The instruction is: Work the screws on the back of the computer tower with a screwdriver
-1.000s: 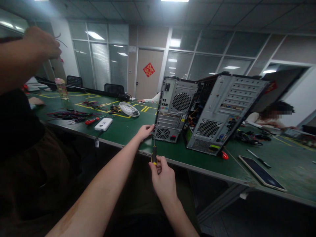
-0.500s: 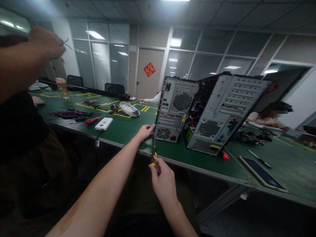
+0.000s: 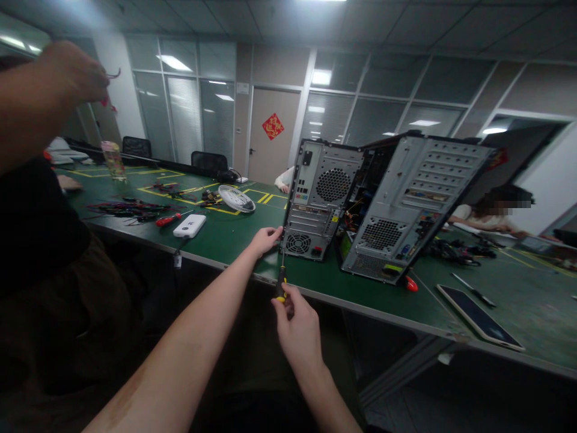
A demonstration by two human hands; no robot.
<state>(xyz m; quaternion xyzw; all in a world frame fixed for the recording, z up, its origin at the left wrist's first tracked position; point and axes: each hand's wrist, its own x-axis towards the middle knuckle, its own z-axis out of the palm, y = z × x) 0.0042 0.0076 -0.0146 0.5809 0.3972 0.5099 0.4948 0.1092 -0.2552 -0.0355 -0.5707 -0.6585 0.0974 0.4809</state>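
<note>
Two computer towers stand side by side with their rear panels facing me. Against the left rear edge of the smaller computer tower [image 3: 311, 224], my left hand [image 3: 265, 240] is closed, thumb and fingertips on its side. My right hand [image 3: 297, 316] pinches the black and yellow handle of a screwdriver [image 3: 282, 282] between thumb and fingers. Its shaft points away from me, and the tip reaches the tower's lower left rear corner; the exact contact point is too small to make out. Close by on the right leans the larger computer tower [image 3: 383, 207], tilted.
On the green table [image 3: 252, 252] lie a white power bank [image 3: 190, 226], a red screwdriver [image 3: 166, 221], bundled cables [image 3: 130, 208] and a white oval lid-like piece [image 3: 237, 199]. A tablet [image 3: 478, 316] and a pen [image 3: 473, 290] lie right. Another person's raised arm [image 3: 40, 108] is at left.
The yellow stripes on the screwdriver's handle have turned slightly in my right hand. My left hand stays put. The co-worker's raised hand at left has shifted left and slightly up; a hand across the table drew back.
</note>
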